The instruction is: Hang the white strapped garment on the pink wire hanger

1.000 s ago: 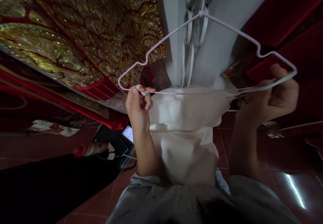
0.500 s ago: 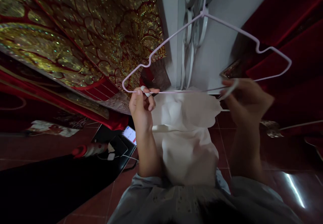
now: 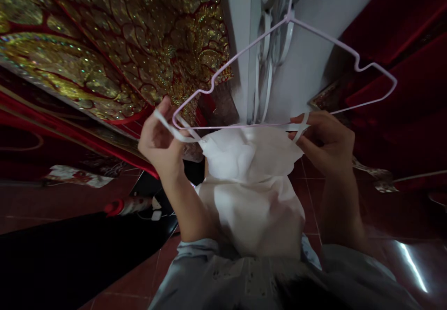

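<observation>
A pale pink hanger [image 3: 251, 44] hangs in front of a light wall, its lower bar level with both hands. White cloth [image 3: 251, 193] hangs below that bar, with narrow white straps at its upper corners. My left hand [image 3: 164, 142] has its fingers curled round the left strap [image 3: 176, 133], which loops across the hanger's left corner. On the other side, my right hand [image 3: 323, 142] pinches the right strap [image 3: 302, 127] between thumb and fingers, close to the bar.
Gold sequined red fabric [image 3: 157, 35] fills the upper left, and dark red fabric [image 3: 412, 68] hangs at right. A bottle with a red cap [image 3: 115, 206] and a white charger [image 3: 156, 215] lie at lower left. Behind the hanger are white metal loops [image 3: 267, 40].
My left hand has moved left and up off the hanger's bar, drawing its strap out past the corner. My right hand has shifted slightly left. The phone is now mostly hidden.
</observation>
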Demonstrator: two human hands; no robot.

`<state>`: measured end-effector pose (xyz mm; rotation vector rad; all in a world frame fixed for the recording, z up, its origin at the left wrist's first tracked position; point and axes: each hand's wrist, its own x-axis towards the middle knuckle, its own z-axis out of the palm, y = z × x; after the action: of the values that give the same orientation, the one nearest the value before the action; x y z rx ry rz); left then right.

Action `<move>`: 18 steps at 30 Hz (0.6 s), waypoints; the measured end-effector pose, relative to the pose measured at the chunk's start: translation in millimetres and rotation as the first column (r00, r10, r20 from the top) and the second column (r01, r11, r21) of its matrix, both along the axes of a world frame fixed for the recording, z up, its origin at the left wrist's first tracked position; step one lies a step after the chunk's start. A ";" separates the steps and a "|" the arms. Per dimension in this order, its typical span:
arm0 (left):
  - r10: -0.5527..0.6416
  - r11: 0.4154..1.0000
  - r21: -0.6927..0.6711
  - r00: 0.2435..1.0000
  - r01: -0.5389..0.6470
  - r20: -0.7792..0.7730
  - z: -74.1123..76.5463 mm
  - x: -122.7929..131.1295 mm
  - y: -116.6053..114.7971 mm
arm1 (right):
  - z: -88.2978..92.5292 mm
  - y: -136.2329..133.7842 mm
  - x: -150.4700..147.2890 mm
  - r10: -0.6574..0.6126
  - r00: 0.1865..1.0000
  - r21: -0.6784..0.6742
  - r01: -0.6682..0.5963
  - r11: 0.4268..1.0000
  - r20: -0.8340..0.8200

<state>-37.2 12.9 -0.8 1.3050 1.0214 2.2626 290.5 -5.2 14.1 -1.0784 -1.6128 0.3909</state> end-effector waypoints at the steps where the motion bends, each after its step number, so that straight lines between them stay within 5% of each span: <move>1: -0.104 0.994 -0.050 0.992 0.101 -0.076 10.2 -0.4 1.6 | -1.6 0.2 -1.3 0.009 1.000 -0.004 -0.009 1.000 -0.007; 4: -0.280 0.955 -0.177 0.924 0.240 -0.259 42.2 3.1 6.8 | -8.8 -0.4 -6.3 0.018 0.999 -0.008 -0.018 1.000 -0.043; 8: -0.198 0.977 -0.156 0.900 0.147 -0.389 62.7 6.0 13.5 | -17.3 -3.4 -11.9 0.028 0.995 0.010 -0.027 1.000 -0.093; 11: -0.107 0.994 -0.050 0.946 0.096 -0.307 51.3 9.2 15.7 | -18.5 -4.9 -14.6 0.030 0.997 0.030 -0.028 0.999 -0.078; 13: -0.122 0.992 -0.014 0.990 0.122 -0.069 34.3 17.2 14.4 | -17.9 -5.5 -16.9 0.041 0.998 0.049 -0.039 0.998 -0.042; 16: -0.205 0.970 -0.065 0.927 0.236 0.313 7.8 37.7 7.9 | -18.1 -6.7 -21.4 0.056 0.998 0.082 -0.055 0.995 -0.013; 18: -0.259 0.938 -0.132 0.900 0.321 0.352 -2.9 51.3 2.2 | -20.0 -6.2 -21.7 0.056 0.998 0.092 -0.056 0.994 -0.002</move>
<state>14.0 15.1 -3.7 0.8926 0.8320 2.0112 268.8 -11.4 -6.0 -0.9638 -1.6440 0.3527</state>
